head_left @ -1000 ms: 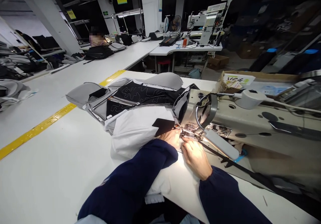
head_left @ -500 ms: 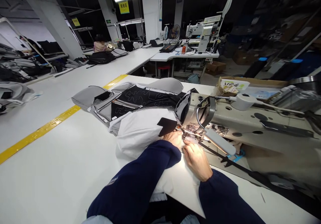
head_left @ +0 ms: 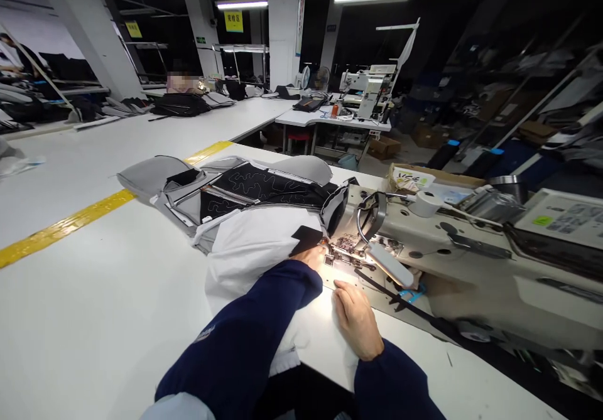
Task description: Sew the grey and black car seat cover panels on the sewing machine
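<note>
Currently the grey-and-black bag piece [head_left: 268,184] lies on the bench [head_left: 117,313] left of the sewing machine [head_left: 414,228], right end against its head, white lining [head_left: 252,235] spread on the near side. Left hand [head_left: 311,257] sits right by the lit presser foot [head_left: 332,258], fingertips hidden, can't tell if pinching; right hand [head_left: 357,321] rests half-curled at the machine's near edge, nothing visible in it. Risk: a nip if the needle runs with the left this close, or skewed cloth if the bulky piece drags.

cloth [head_left: 254,235] on table [head_left: 108,319], left of sewing machine [head_left: 464,272]; box [head_left: 456,179] behind machine; far back on my feed, second machine [head_left: 374,96] on desk [head_left: 299,117].
</note>
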Motion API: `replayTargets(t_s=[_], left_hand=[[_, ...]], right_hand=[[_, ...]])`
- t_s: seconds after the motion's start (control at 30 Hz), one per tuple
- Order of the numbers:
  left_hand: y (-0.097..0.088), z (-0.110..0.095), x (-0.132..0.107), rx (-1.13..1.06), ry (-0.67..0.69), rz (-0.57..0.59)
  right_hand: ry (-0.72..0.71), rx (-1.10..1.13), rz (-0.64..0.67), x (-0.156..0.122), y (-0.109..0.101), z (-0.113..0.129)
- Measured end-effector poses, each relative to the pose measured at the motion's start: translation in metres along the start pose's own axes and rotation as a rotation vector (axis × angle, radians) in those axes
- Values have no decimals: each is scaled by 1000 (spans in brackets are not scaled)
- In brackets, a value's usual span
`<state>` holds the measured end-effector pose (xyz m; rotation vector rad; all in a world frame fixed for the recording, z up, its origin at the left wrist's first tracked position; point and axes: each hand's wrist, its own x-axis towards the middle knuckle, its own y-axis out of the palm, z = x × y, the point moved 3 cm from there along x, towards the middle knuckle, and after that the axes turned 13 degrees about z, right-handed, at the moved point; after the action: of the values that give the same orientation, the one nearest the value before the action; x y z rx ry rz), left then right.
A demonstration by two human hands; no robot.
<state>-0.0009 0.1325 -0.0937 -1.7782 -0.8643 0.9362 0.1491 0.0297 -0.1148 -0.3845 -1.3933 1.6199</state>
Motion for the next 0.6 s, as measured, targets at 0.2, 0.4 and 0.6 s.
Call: replayTargets(t_s=[0.2,0.4,0.6], left_hand=[[-27,43,-48,135,-120,-108],[-64,81,-142,528,65,-314],[-69,74,-186,769,307,-397]], right_hand=[[30,353,22,5,9,0],[330,1524,36,95,33,29],[133,2013,-131,209,0,53]])
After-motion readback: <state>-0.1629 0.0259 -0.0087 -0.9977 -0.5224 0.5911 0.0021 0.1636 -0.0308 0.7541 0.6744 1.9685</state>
